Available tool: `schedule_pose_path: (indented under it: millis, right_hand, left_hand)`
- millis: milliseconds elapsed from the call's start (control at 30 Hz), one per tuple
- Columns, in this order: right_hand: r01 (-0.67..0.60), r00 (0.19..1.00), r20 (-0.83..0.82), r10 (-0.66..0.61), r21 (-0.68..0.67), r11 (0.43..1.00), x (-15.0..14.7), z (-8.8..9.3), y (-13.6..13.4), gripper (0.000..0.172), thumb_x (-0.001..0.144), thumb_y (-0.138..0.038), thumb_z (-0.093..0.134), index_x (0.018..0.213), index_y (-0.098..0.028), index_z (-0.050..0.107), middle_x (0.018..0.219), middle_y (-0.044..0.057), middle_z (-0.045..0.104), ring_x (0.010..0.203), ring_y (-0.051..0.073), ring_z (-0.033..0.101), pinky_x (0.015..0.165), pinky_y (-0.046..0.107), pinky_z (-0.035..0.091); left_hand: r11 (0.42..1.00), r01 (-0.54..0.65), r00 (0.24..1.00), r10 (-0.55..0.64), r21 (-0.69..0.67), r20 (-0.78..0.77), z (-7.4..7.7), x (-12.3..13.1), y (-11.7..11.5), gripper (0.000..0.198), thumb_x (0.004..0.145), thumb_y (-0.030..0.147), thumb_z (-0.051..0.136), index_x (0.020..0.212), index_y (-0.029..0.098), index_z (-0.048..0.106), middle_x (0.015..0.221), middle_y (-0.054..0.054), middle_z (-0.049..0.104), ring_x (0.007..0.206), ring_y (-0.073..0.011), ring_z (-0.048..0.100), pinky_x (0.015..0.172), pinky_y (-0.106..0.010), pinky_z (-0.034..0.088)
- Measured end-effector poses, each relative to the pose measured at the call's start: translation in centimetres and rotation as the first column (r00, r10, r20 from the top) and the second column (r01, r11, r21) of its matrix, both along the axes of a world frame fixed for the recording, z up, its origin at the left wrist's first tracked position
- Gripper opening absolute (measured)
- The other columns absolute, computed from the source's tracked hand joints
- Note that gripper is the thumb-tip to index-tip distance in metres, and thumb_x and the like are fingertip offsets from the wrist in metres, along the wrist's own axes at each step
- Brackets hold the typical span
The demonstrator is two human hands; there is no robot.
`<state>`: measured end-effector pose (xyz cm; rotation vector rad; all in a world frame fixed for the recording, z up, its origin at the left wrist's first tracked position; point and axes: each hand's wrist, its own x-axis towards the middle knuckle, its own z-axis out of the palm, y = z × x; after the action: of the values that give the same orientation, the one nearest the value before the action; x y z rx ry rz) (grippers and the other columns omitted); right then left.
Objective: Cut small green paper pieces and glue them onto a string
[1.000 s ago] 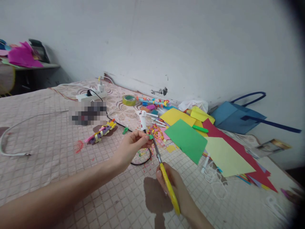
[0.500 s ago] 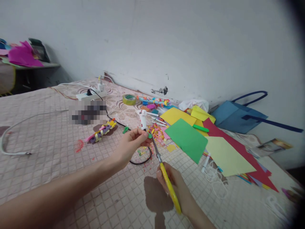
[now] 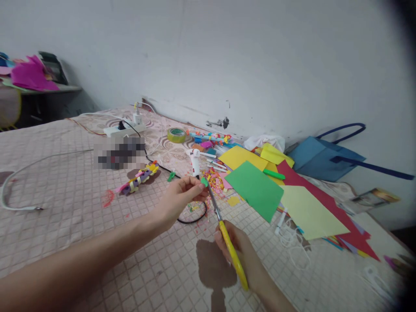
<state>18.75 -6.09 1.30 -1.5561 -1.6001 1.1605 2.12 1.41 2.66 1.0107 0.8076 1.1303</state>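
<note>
My left hand [image 3: 186,190] pinches a small green paper piece [image 3: 204,182] between thumb and fingers. My right hand [image 3: 238,242] grips the yellow handles of a pair of scissors [image 3: 232,255]. The blades point up and away, and their tips are at the green piece; whether they are cutting into it I cannot tell. Just beyond my left hand stands a white glue gun [image 3: 195,164] with a black cord. Small coloured paper scraps [image 3: 214,180] lie scattered right of it.
Coloured sheets, including a green sheet [image 3: 255,188], spread to the right beside a blue bag [image 3: 325,158]. At the left lie a decorated purple and yellow stick [image 3: 138,181] and a power strip [image 3: 125,129]. A tape roll [image 3: 176,134] sits near the wall.
The green piece has turned slightly and shows more of its surface at my left fingertips. Both hands stay in nearly the same place.
</note>
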Motion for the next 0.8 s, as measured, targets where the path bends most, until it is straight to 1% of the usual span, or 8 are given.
schedule_pose_path:
  millis: [233,400,633,800]
  right_hand:
    - [-0.012,1.000,0.021,0.012,0.006,1.000,0.15,-0.16,-0.02,0.033,0.076,-0.048,0.052,0.063,-0.021,0.038,0.053,-0.006,0.032,0.047,0.009,0.031,0.039,0.019,0.024]
    - [-0.012,0.999,0.037,0.011,0.042,0.999,0.36,-0.30,0.04,0.033,0.076,-0.047,0.053,0.063,-0.020,0.039,0.054,-0.006,0.034,0.049,0.009,0.032,0.041,0.019,0.025]
    - [-0.016,1.000,0.013,0.016,-0.016,1.000,0.25,-0.01,0.01,0.031,0.075,-0.046,0.053,0.064,-0.021,0.040,0.054,-0.006,0.034,0.048,0.008,0.031,0.040,0.019,0.024]
    - [-0.007,1.000,0.012,0.007,-0.009,1.000,0.26,-0.08,-0.01,0.030,0.075,-0.045,0.055,0.064,-0.020,0.040,0.054,-0.006,0.034,0.048,0.008,0.032,0.040,0.019,0.025]
  left_hand:
    - [1.000,0.000,1.000,0.000,-0.011,0.028,0.14,-0.11,0.12,0.016,0.075,0.027,0.066,0.076,0.014,0.058,0.074,-0.004,0.067,0.070,-0.0121,0.062,0.072,-0.025,0.049]
    - [1.000,-0.001,0.999,0.001,-0.005,0.033,0.12,-0.18,0.23,0.018,0.075,0.029,0.067,0.076,0.014,0.058,0.075,-0.004,0.067,0.071,-0.0133,0.062,0.072,-0.027,0.049]
    - [1.000,-0.009,0.999,0.010,-0.012,0.031,0.42,-0.22,0.30,0.018,0.074,0.029,0.067,0.076,0.013,0.059,0.074,-0.005,0.067,0.070,-0.0130,0.062,0.074,-0.027,0.049]
    - [1.000,-0.010,1.000,0.010,-0.017,0.026,0.59,-0.29,0.33,0.015,0.073,0.027,0.067,0.075,0.014,0.059,0.072,-0.004,0.068,0.069,-0.0125,0.062,0.073,-0.026,0.049]
